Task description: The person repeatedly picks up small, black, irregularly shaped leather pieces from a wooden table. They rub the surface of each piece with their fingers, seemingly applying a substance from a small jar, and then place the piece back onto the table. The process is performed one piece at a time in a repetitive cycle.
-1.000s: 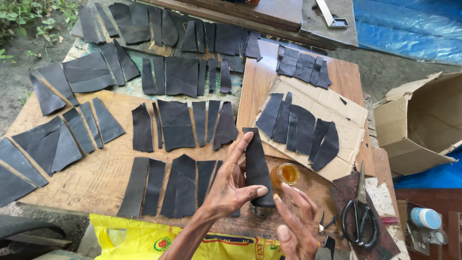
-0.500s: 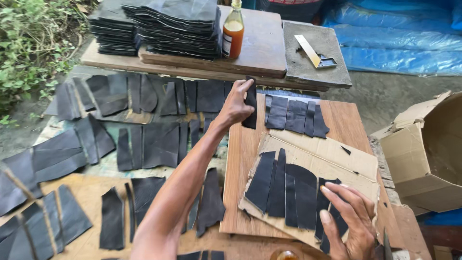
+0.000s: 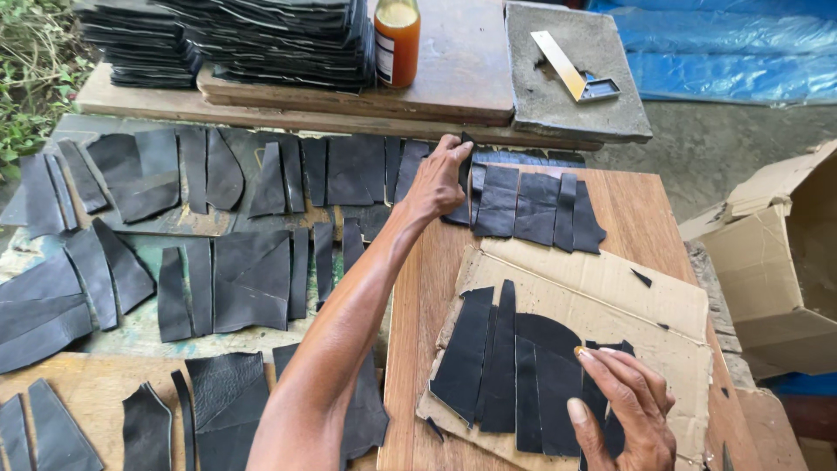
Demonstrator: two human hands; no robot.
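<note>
My left hand (image 3: 436, 179) reaches far forward and holds a narrow black leather strip (image 3: 460, 187) by its edge, laying it down at the left end of a row of black leather pieces (image 3: 532, 205) on the wooden board (image 3: 645, 218). Near the bottom, my right hand (image 3: 621, 410) rests with its fingers spread on black leather pieces (image 3: 506, 362) lying on a sheet of cardboard (image 3: 602, 288).
Many black leather pieces (image 3: 227, 270) lie spread over the left surface. Stacks of leather (image 3: 261, 35) and an orange bottle (image 3: 398, 39) stand at the back. A metal square (image 3: 571, 71) lies on a grey slab. An open cardboard box (image 3: 785, 262) is at the right.
My left hand carried the leather strip from near my body forward to the row at the far end of the board. My right hand settled on the pieces on the cardboard.
</note>
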